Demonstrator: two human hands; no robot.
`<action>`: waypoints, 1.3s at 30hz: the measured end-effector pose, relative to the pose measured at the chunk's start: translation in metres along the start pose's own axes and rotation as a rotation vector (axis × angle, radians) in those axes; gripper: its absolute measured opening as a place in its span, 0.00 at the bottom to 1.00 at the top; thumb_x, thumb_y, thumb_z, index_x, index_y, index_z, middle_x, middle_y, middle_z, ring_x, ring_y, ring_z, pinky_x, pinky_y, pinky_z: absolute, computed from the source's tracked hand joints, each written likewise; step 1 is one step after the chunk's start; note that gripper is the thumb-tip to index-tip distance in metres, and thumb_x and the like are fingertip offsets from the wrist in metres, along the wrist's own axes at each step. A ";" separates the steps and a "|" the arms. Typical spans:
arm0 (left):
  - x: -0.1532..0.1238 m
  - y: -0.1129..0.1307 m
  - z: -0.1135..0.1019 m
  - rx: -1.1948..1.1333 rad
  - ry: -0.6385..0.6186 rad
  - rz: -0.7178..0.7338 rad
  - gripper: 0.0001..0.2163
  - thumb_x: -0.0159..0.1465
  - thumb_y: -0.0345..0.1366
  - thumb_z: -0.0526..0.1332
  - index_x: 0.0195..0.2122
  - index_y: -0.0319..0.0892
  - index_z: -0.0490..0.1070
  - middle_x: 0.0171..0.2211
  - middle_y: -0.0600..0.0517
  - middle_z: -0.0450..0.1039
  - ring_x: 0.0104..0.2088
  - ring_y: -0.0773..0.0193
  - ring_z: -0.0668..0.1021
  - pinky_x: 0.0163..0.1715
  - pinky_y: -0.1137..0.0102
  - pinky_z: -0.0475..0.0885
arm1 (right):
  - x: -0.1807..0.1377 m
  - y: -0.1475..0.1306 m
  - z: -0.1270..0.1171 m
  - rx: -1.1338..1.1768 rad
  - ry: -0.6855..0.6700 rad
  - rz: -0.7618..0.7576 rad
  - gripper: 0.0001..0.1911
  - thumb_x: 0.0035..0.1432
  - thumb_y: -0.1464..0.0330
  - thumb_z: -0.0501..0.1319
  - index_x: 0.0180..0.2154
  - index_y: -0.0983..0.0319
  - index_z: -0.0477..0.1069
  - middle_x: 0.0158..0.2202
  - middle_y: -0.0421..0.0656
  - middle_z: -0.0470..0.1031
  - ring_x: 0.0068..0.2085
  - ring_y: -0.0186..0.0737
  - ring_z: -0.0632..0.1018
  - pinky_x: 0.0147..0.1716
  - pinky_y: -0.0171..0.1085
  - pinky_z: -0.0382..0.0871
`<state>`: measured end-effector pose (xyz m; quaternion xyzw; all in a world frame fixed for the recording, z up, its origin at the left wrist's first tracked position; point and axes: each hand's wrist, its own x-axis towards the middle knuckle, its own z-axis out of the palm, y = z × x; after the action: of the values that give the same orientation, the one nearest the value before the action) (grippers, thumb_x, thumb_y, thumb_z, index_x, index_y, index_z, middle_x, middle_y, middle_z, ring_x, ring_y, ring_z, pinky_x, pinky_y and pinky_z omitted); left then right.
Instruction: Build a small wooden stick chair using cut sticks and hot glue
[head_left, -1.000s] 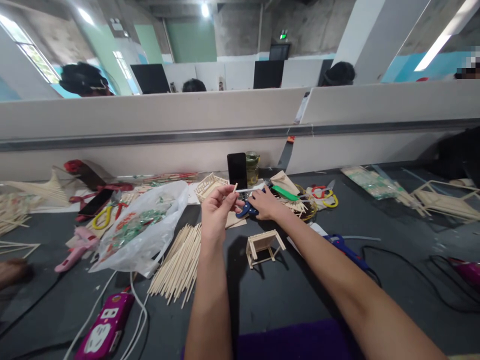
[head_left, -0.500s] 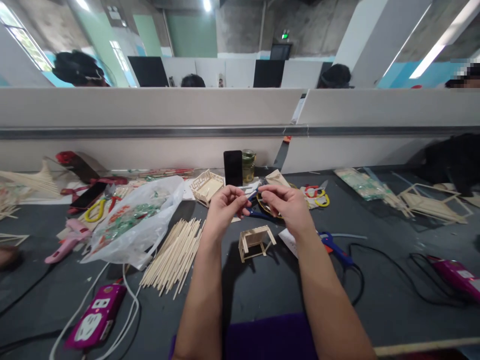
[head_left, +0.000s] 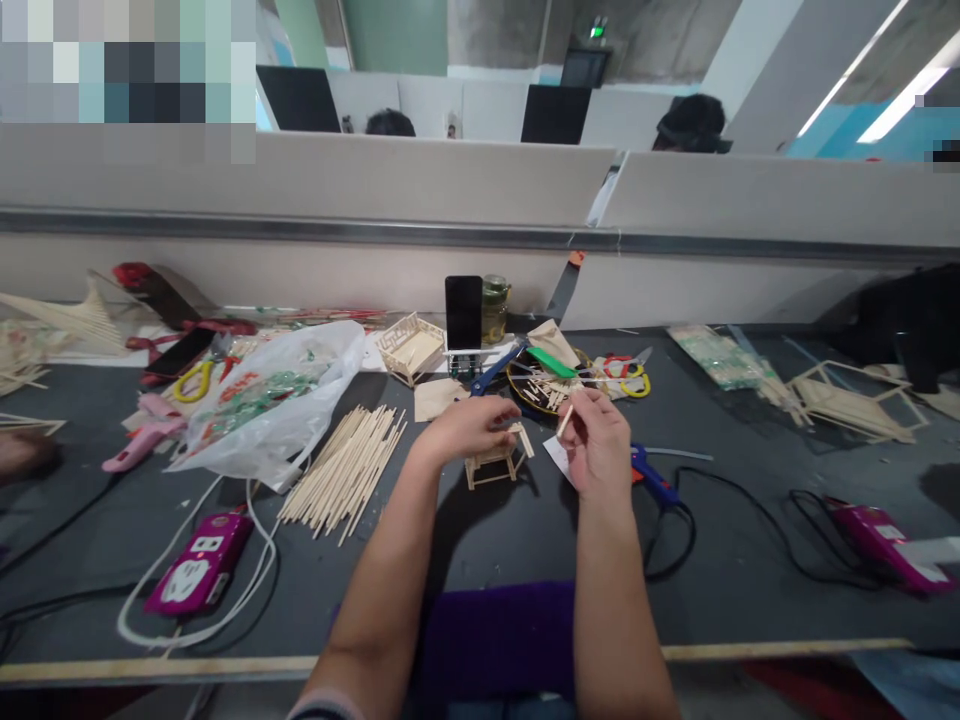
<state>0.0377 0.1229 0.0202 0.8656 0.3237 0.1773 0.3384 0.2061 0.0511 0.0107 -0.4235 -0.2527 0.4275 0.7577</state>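
Observation:
A small chair-like model made of wooden sticks [head_left: 491, 470] stands on the dark table in front of me. My left hand [head_left: 474, 424] is over it from the left, fingers curled down around its upper part and hiding much of the top. Between the thumb and fingers of my right hand [head_left: 600, 432] is a short piece of wooden stick [head_left: 565, 421], held to the right of the model. A bundle of loose wooden sticks [head_left: 345, 470] lies left of my left forearm.
Behind the hands are a round tray of short stick pieces [head_left: 544, 393], blue scissors [head_left: 495, 370], a phone [head_left: 463, 312] and a stick-built tray [head_left: 411, 345]. A blue glue gun [head_left: 654, 478] with its cable lies right. Leftward are a plastic bag [head_left: 277, 400] and purple power strip [head_left: 199, 565].
My hands, close together above the model before, have moved apart and lower. The left has come down onto the model; the right now shows the short stick. The view has tilted downward.

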 end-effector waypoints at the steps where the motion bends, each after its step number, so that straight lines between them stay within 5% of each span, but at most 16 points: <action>1: 0.001 -0.001 0.003 0.019 -0.015 -0.006 0.13 0.55 0.31 0.64 0.42 0.45 0.78 0.40 0.49 0.81 0.38 0.56 0.79 0.37 0.69 0.70 | 0.001 0.002 0.001 0.004 -0.015 0.017 0.16 0.43 0.62 0.72 0.26 0.62 0.68 0.19 0.34 0.72 0.13 0.23 0.61 0.10 0.25 0.51; 5: 0.004 -0.008 0.006 0.023 0.076 -0.026 0.19 0.51 0.23 0.57 0.41 0.45 0.79 0.35 0.50 0.80 0.35 0.59 0.78 0.36 0.70 0.69 | 0.009 0.005 0.012 -0.001 -0.063 0.040 0.15 0.43 0.62 0.73 0.30 0.63 0.73 0.20 0.35 0.72 0.15 0.23 0.61 0.11 0.25 0.52; 9: 0.001 -0.023 0.001 0.049 0.209 -0.102 0.11 0.52 0.27 0.57 0.31 0.43 0.78 0.27 0.51 0.76 0.29 0.61 0.75 0.30 0.71 0.68 | 0.017 0.006 0.020 -0.066 -0.132 0.059 0.16 0.41 0.65 0.73 0.34 0.62 0.78 0.25 0.37 0.75 0.20 0.25 0.66 0.14 0.26 0.56; 17: -0.016 -0.020 -0.004 -0.400 0.227 -0.334 0.04 0.53 0.36 0.62 0.25 0.42 0.72 0.17 0.54 0.70 0.17 0.66 0.70 0.13 0.76 0.63 | 0.021 0.008 0.022 -0.371 -0.313 0.062 0.14 0.43 0.61 0.73 0.32 0.62 0.80 0.21 0.37 0.75 0.18 0.26 0.64 0.15 0.28 0.54; 23: -0.033 -0.014 0.014 -0.702 0.402 -0.405 0.09 0.50 0.40 0.66 0.25 0.40 0.69 0.22 0.54 0.71 0.20 0.69 0.70 0.13 0.78 0.66 | 0.013 0.008 0.010 -0.519 -0.285 -0.128 0.10 0.50 0.63 0.70 0.36 0.59 0.81 0.31 0.41 0.81 0.33 0.38 0.78 0.35 0.37 0.72; 27: -0.036 -0.016 0.031 -0.856 0.524 -0.379 0.12 0.49 0.42 0.67 0.26 0.40 0.69 0.22 0.55 0.69 0.19 0.72 0.68 0.14 0.77 0.67 | 0.008 0.009 0.008 -0.676 -0.347 -0.328 0.09 0.57 0.65 0.65 0.40 0.58 0.80 0.41 0.43 0.81 0.43 0.44 0.79 0.46 0.44 0.71; 32: -0.040 -0.015 0.039 -0.899 0.575 -0.377 0.12 0.50 0.43 0.67 0.28 0.39 0.70 0.21 0.56 0.67 0.19 0.71 0.67 0.15 0.77 0.64 | 0.000 0.020 0.010 -0.998 -0.444 -0.673 0.08 0.63 0.68 0.60 0.39 0.58 0.78 0.37 0.43 0.79 0.42 0.44 0.76 0.46 0.45 0.66; 39: -0.047 -0.017 0.046 -0.826 0.634 -0.408 0.11 0.53 0.41 0.66 0.29 0.40 0.68 0.23 0.57 0.66 0.22 0.72 0.65 0.22 0.76 0.60 | -0.009 0.041 0.009 -1.216 -0.453 -0.925 0.07 0.63 0.71 0.61 0.39 0.57 0.77 0.33 0.41 0.77 0.38 0.42 0.72 0.46 0.46 0.60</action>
<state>0.0206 0.0789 -0.0289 0.4853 0.4741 0.4719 0.5630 0.1770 0.0588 -0.0199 -0.5177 -0.7396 -0.0674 0.4248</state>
